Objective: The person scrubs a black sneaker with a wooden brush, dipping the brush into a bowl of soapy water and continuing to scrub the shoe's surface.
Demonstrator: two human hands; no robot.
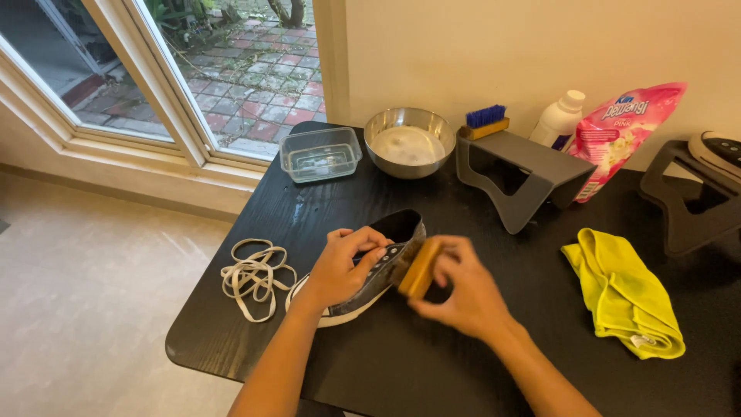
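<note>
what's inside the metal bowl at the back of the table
The metal bowl holds a pale, whitish liquid, possibly soapy water. It covers the bottom, so anything lying beneath it cannot be seen. Nothing floats on top.

White laces (255, 276) coiled, clear tub (321, 154), steel bowl (409, 142), blue-bristled brush (486, 121), white bottle (559, 119), pink pouch (624, 127), yellow cloth (624, 293)

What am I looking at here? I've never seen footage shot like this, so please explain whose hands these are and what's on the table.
One camera, worn on a person's head, looks down at their own bare hands. The left hand steadies a dark sneaker on the black table; the right hand presses a wooden brush against its side. Removed white laces lie left, a yellow cloth right. Behind stand a clear tub, a steel bowl, a blue-bristled brush, a white bottle and a pink pouch.
</note>
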